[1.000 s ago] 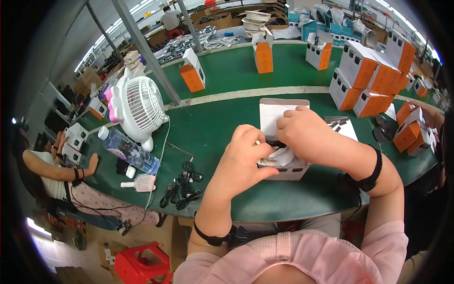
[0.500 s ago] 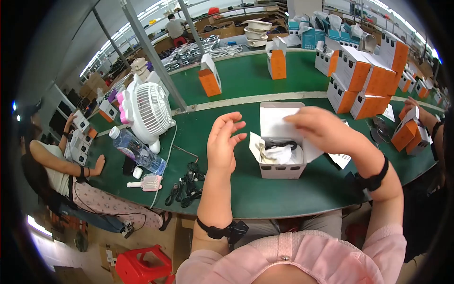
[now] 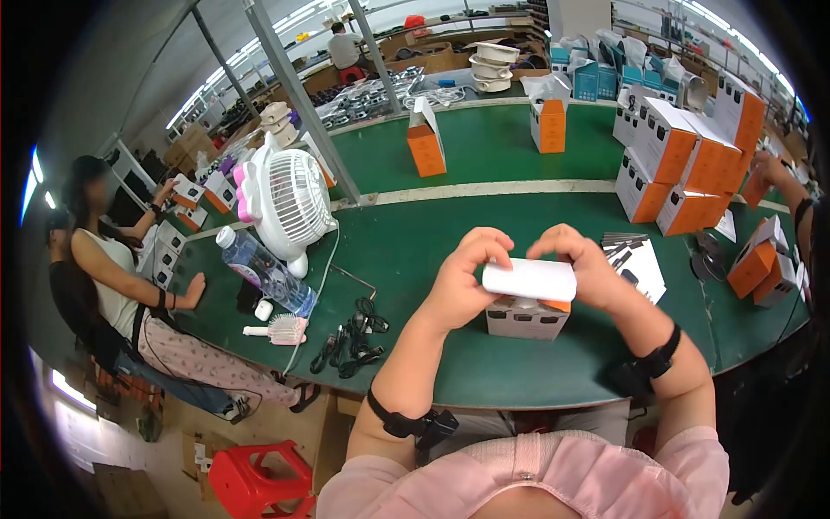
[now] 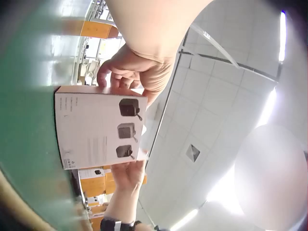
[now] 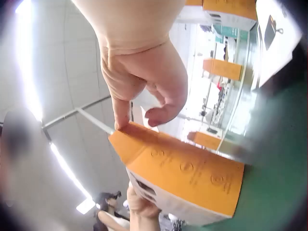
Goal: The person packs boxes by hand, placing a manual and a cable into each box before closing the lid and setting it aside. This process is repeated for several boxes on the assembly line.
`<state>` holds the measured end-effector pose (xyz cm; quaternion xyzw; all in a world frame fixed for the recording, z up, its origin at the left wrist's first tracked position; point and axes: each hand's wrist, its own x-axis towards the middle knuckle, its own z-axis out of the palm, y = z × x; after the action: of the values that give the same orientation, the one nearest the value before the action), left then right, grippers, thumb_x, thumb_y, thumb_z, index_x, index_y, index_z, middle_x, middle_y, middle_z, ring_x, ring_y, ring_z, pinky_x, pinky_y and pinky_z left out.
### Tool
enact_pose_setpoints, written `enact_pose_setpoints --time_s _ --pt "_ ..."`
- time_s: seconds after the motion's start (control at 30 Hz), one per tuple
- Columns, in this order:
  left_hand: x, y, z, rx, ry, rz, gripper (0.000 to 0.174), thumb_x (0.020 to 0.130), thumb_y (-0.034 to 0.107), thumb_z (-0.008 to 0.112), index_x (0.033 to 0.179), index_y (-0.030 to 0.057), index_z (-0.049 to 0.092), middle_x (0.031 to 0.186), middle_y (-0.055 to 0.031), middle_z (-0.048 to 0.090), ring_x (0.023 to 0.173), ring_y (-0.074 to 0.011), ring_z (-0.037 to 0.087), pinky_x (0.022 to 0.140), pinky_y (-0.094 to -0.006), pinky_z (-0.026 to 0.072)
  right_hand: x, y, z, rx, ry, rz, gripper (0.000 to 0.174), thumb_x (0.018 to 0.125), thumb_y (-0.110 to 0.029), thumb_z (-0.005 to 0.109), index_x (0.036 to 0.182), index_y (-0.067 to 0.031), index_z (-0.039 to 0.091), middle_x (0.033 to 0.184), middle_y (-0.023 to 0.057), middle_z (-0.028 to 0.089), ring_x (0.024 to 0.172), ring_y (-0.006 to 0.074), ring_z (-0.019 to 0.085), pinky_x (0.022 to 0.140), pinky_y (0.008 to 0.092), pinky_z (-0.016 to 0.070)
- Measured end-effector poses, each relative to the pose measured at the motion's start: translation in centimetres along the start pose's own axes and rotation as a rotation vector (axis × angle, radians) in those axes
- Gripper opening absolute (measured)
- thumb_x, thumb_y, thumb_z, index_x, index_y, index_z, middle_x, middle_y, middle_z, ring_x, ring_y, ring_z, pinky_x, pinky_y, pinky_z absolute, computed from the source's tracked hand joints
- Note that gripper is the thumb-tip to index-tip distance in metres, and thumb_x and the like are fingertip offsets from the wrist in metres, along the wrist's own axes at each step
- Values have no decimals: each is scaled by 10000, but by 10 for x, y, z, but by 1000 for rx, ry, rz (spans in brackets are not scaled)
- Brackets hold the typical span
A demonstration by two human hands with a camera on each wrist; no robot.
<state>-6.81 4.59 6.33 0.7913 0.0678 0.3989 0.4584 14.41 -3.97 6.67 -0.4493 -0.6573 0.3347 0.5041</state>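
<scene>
A small white-and-orange carton point(image 3: 527, 322) printed with dark device pictures stands on the green table in front of the person. Its white lid flap point(image 3: 529, 280) is tilted over the opening, hiding the contents. At the flap's left end, the left hand point(image 3: 467, 278) pinches it between thumb and fingers. The right hand point(image 3: 588, 268) holds the opposite end, fingers bent behind the flap. In the right wrist view, the right thumb rests at the top corner of the orange side panel point(image 5: 187, 168). The left wrist view shows the left fingers point(image 4: 122, 79) curled behind the printed side's edge.
Left stand a white fan point(image 3: 290, 199), a water bottle point(image 3: 268, 275), a hairbrush point(image 3: 281, 329) and black cables point(image 3: 350, 340). Printed leaflets point(image 3: 638, 268) lie right of the carton. Stacked cartons point(image 3: 683, 164) rise behind them. Another person point(image 3: 112, 251) sits at far left.
Earlier both hands were at the open carton; then they parted, showing a black cable and white wrapping inside. Now the lid flap has come down over the opening, with both hands at its ends.
</scene>
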Motion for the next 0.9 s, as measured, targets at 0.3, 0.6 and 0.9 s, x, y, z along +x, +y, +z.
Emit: enact_pose_setpoints --time_s 0.3,0.6,0.9 --pt "-2 7 -17 -399 -242 -49 309 706 201 755 971 76 656 1232 -160 522 1235 -290 438 1036 -426 319 -12 -16 -26 20 -239 -94 326 771 -86 698 1097 -84 698 1153 88 528 1014 182 509 822 279 420" --pt "-2 17 -18 -72 -243 -123 200 722 55 735 913 46 676 1179 -137 570 1145 -245 513 974 -371 383 -23 -44 -22 -411 -250 -158 409 751 -274 767 1116 -110 680 1238 191 542 1087 331 533 929 407 429" --pt "-2 12 -8 -194 -85 -127 187 894 83 600 1044 -22 638 1179 -142 589 1175 -239 516 957 -346 421 -26 -52 -11 -496 -71 -166 316 877 -170 599 1181 -86 620 1141 212 610 995 387 604 842 407 490"
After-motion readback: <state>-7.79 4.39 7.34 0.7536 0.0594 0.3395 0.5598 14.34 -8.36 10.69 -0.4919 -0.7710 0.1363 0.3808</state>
